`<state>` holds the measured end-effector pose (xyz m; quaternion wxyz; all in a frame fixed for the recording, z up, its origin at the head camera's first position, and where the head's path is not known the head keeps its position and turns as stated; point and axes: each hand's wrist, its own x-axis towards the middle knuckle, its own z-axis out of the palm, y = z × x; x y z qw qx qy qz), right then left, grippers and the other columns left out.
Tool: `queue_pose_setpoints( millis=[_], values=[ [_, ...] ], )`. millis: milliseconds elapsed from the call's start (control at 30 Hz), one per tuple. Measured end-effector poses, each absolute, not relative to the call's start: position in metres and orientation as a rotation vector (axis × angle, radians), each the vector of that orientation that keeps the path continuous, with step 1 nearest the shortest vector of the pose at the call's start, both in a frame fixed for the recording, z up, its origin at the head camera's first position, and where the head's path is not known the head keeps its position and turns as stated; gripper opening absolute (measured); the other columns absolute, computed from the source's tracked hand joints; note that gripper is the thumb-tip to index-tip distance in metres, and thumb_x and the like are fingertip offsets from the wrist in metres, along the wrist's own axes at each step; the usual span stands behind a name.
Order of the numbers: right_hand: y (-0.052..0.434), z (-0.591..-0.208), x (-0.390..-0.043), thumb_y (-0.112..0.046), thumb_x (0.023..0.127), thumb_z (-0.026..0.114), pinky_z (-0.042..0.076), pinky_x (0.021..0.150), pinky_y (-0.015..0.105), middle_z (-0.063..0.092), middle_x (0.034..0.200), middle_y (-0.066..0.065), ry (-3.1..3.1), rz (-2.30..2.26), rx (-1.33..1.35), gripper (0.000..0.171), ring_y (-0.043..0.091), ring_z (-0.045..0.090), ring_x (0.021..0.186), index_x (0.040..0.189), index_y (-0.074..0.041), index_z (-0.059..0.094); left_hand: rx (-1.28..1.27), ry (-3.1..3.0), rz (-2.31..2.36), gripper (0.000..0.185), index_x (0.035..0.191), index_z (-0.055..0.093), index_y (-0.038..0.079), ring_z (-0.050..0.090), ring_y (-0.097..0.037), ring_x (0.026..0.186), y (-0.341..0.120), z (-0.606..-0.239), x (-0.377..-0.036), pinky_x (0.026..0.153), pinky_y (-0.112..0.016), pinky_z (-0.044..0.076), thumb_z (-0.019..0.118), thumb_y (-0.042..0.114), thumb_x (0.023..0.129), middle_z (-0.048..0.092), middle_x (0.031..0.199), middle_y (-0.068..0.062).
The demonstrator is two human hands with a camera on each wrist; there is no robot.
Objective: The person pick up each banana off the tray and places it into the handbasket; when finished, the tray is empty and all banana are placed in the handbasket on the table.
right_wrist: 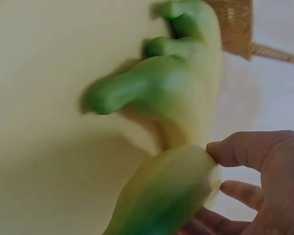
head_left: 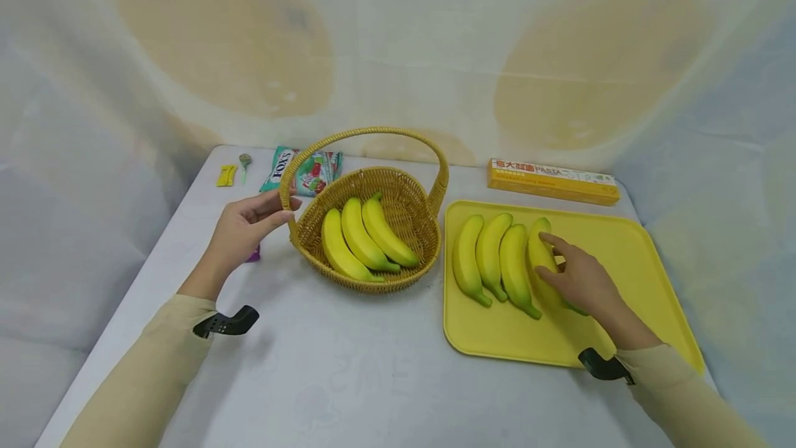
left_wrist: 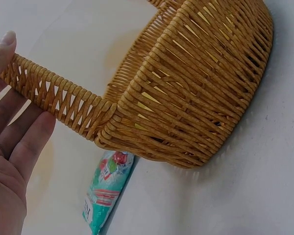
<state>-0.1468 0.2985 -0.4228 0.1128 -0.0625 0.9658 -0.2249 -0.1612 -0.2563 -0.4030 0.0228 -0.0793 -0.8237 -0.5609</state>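
Observation:
A wicker basket (head_left: 410, 202) with a hoop handle (head_left: 373, 133) stands mid-table and holds three yellow bananas (head_left: 361, 234). My left hand (head_left: 287, 209) holds the handle near its left base; in the left wrist view the thumb lies over the handle (left_wrist: 63, 98) and the fingers (left_wrist: 24, 132) under it, beside the basket wall (left_wrist: 196, 83). A yellow tray (head_left: 622, 247) to the right carries several bananas (head_left: 491, 254). My right hand (head_left: 553, 258) grips the rightmost banana (head_left: 537, 244); the right wrist view shows thumb and fingers (right_wrist: 245, 147) curled round that banana (right_wrist: 166, 191).
A yellow pasta box (head_left: 552, 180) lies behind the tray. A teal snack packet (head_left: 301, 170), a small yellow item (head_left: 226, 175) and a green-stemmed item (head_left: 245, 161) sit at the back left. Something purple (head_left: 253, 254) peeks from under my left hand. The white table (head_left: 348, 365) ends at draped walls.

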Motion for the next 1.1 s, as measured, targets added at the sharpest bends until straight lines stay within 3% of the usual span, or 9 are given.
queue_pose_setpoints(
  millis=[100, 367, 533, 767, 1033, 1100],
  values=[
    [0.287, -0.406, -0.142, -0.031, 0.099, 0.067, 0.058, 0.074, 0.049, 0.055, 0.136, 0.032, 2.830, -0.696, -0.261, 0.069, 0.044, 0.064, 0.108, 0.156, -0.006, 0.038, -0.233, -2.556, -1.730, 0.046, 0.139, 0.064, 0.011, 0.067, -0.005, 0.112, -0.256, -0.402, -0.161, 0.097, -0.015, 0.050, 0.070, 0.031, 0.098, 0.073, 0.123, -0.004],
    [0.237, -0.366, -0.144, -0.037, 0.099, 0.068, 0.054, 0.090, 0.050, 0.058, 0.141, 0.018, 2.613, -0.910, -0.547, 0.064, 0.033, 0.063, 0.115, 0.155, -0.019, 0.044, -0.236, -2.553, -1.747, 0.044, 0.138, 0.065, 0.016, 0.068, -0.007, 0.112, -0.256, -0.403, -0.162, 0.097, -0.017, 0.050, 0.070, 0.032, 0.098, 0.072, 0.124, -0.005],
    [0.194, -0.354, -0.160, -0.035, 0.099, 0.069, 0.052, 0.096, 0.050, 0.050, 0.150, 0.010, 2.446, -1.012, -0.700, 0.063, 0.029, 0.061, 0.121, 0.155, -0.025, 0.044, -0.236, -2.552, -1.740, 0.045, 0.139, 0.064, 0.016, 0.068, -0.006, 0.112, -0.257, -0.404, -0.162, 0.097, -0.016, 0.050, 0.070, 0.031, 0.098, 0.072, 0.123, -0.005],
    [0.114, -0.349, -0.198, -0.034, 0.098, 0.069, 0.050, 0.101, 0.046, 0.054, 0.144, 0.010, 2.271, -1.061, -0.678, 0.062, 0.028, 0.055, 0.128, 0.155, -0.028, 0.043, -0.234, -2.546, -1.728, 0.046, 0.139, 0.063, 0.011, 0.068, -0.006, 0.111, -0.258, -0.403, -0.162, 0.096, -0.016, 0.051, 0.070, 0.030, 0.098, 0.072, 0.123, -0.006],
    [0.041, -0.370, -0.231, -0.035, 0.098, 0.069, 0.058, 0.078, 0.034, 0.055, 0.143, 0.015, 2.179, -0.962, -0.651, 0.061, 0.021, 0.064, 0.108, 0.154, -0.027, 0.045, -0.263, -2.508, -1.774, 0.047, 0.138, 0.062, 0.005, 0.068, -0.007, 0.112, -0.257, -0.405, -0.163, 0.095, -0.018, 0.052, 0.070, 0.029, 0.098, 0.072, 0.121, -0.009],
    [0.027, -0.375, -0.234, -0.034, 0.098, 0.069, 0.057, 0.077, 0.030, 0.057, 0.142, 0.014, 2.193, -0.929, -0.668, 0.061, 0.017, 0.064, 0.105, 0.154, -0.025, 0.046, -0.262, -2.511, -1.767, 0.047, 0.139, 0.062, 0.005, 0.068, -0.007, 0.112, -0.257, -0.406, -0.163, 0.095, -0.018, 0.052, 0.070, 0.029, 0.098, 0.072, 0.122, -0.009]
  ],
)
